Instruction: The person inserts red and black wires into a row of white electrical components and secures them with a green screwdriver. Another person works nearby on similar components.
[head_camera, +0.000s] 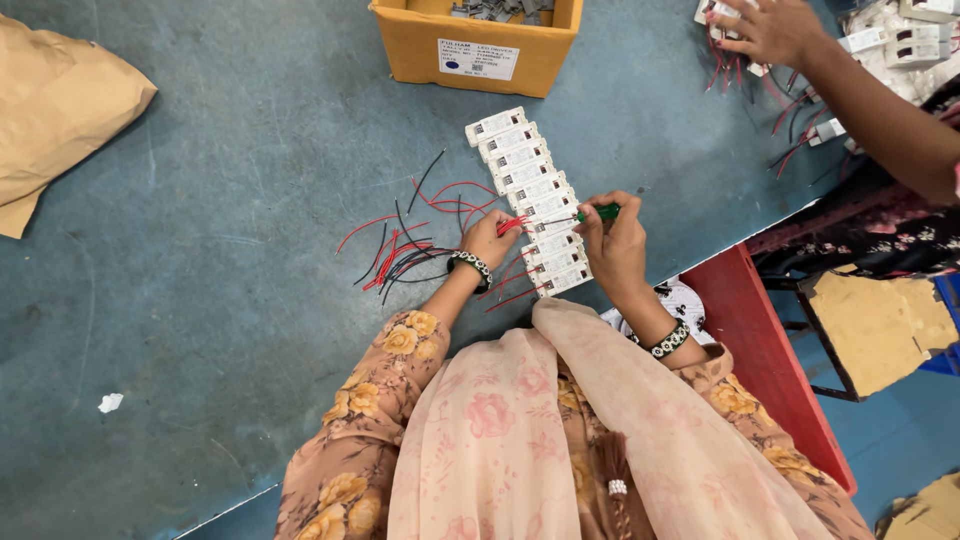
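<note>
Head camera looked straight down on a blue-grey tabletop (220, 250) where a row of small white rectangular modules (528, 200) lay side by side in a slanting line, each with a label on top. The right hand (612, 245) had its fingers closed around a green-handled screwdriver (600, 212), its tip resting on one module near the lower part of the row. The left hand (488, 238) pinched red wires (512, 225) against that same module, fingers nearly closed. Loose red and black wires (400, 255) lay scattered just left of the hands. An orange cardboard box (478, 45) stood beyond the row. Another person's hand (770, 30) reached over more modules at the upper right.
</note>
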